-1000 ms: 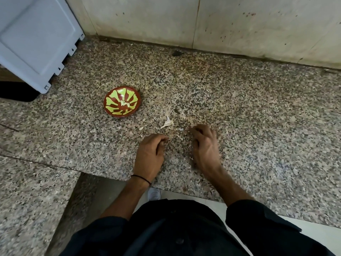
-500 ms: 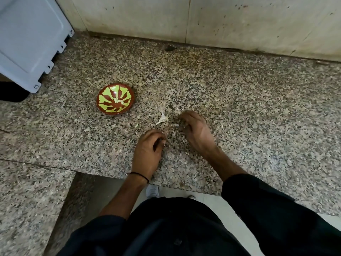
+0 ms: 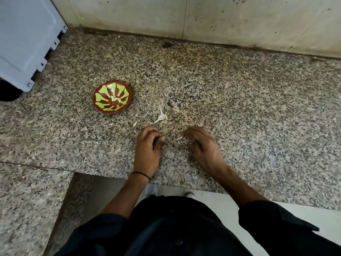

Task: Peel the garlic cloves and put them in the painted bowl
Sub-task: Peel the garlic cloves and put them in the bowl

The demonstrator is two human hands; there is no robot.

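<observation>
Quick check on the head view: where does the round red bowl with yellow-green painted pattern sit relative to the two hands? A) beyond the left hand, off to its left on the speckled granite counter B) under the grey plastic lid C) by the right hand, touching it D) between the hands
A: the round red bowl with yellow-green painted pattern stands on the speckled granite counter, beyond and left of the left hand, clear of the right hand.

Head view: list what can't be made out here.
- Left hand: curled fingers hide whether it holds a clove.
- Right hand: its grip is hidden by its own fingers.
- Painted bowl: pale bits inside, too small to identify.
- Grey panel: cut off by the left edge.
</observation>
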